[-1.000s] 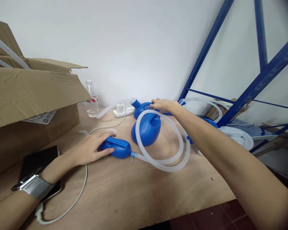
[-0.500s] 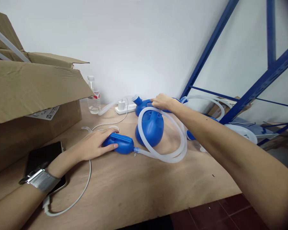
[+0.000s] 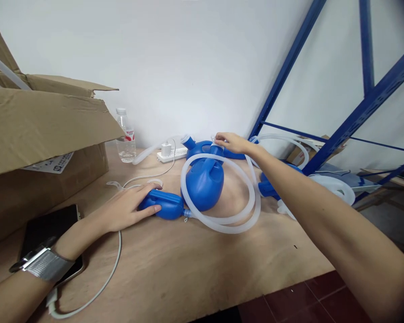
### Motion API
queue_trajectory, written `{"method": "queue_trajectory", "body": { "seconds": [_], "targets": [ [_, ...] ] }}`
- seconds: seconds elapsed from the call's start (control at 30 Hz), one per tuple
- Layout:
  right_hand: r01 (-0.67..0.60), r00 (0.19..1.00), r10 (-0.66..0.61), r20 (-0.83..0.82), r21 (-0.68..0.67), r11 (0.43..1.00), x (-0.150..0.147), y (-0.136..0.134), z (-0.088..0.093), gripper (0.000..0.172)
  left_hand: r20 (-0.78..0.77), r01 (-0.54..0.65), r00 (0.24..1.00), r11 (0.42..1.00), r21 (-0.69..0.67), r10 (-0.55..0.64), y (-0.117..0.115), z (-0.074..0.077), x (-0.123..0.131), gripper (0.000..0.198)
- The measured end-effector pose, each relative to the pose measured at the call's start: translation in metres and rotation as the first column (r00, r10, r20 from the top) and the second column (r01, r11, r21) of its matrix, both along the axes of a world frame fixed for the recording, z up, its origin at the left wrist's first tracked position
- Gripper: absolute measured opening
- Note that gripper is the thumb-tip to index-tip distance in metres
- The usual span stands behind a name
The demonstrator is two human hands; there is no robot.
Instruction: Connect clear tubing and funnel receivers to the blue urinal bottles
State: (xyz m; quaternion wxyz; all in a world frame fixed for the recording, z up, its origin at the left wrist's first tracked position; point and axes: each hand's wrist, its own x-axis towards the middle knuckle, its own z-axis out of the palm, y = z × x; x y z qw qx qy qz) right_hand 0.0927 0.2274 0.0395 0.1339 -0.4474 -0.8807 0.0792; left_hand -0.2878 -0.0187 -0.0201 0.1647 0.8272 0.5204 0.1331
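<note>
1. The small blue flat container (image 3: 161,204) lies on the tabletop (image 3: 202,269) just left of centre, with a translucent hose (image 3: 222,222) plugged into its right end. The left hand (image 3: 128,206) rests on top of it, fingers spread and laid flat, pressing rather than gripping.

2. The hose loops around a larger blue jug (image 3: 204,181) that stands just beside the flat container. The right hand (image 3: 232,142) reaches to the far side of that loop, fingertips pinched on the hose or on a small fitting at the jug's top; I cannot tell which.

3. If the right hand pulls the loop hard, I'd expect the joint at the flat container to pop loose, since only a palm's weight holds that end down.

4. The jug sits inside the coil, so a tug sideways could tip it or drag it along.

5. Behind it lie another blue jug (image 3: 197,148) and a white power strip (image 3: 170,154) with a charger, and a water bottle (image 3: 125,142) stands near them. A sweeping hose could knock the bottle toward the strip.

6. A white cable (image 3: 116,264) runs under the left wrist to a phone (image 3: 50,229) beside the cardboard box (image 3: 47,134); a shifting forearm might snag it.

7. More hose and blue parts (image 3: 271,186) crowd the right edge by the blue rack (image 3: 357,116), easy to tangle.
</note>
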Motion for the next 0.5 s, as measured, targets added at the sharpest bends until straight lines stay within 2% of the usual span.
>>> {"method": "queue_trajectory", "body": {
  "seconds": [0.1,0.23,0.33,0.5],
  "targets": [
    [0.101,0.992,-0.097,-0.08,0.041,0.994,-0.006,-0.013,-0.017,0.039,-0.001,-0.002,1.0,1.0,-0.011,0.002,0.0,0.0,0.0,0.081],
    [0.271,0.962,-0.263,-0.074,0.134,0.953,-0.02,-0.029,-0.032,0.044,0.006,-0.006,1.0,1.0,-0.024,0.006,0.0,-0.001,0.0,0.081],
    [0.345,0.938,-0.332,-0.095,0.213,0.914,-0.029,-0.034,-0.039,0.047,0.003,-0.008,1.0,1.0,-0.013,0.008,0.0,-0.003,-0.002,0.08],
    [0.449,0.891,-0.416,-0.182,0.215,0.867,-0.038,-0.036,-0.048,0.047,-0.023,0.003,1.0,1.0,0.024,-0.003,-0.001,-0.003,-0.003,0.078]
  ]
}}
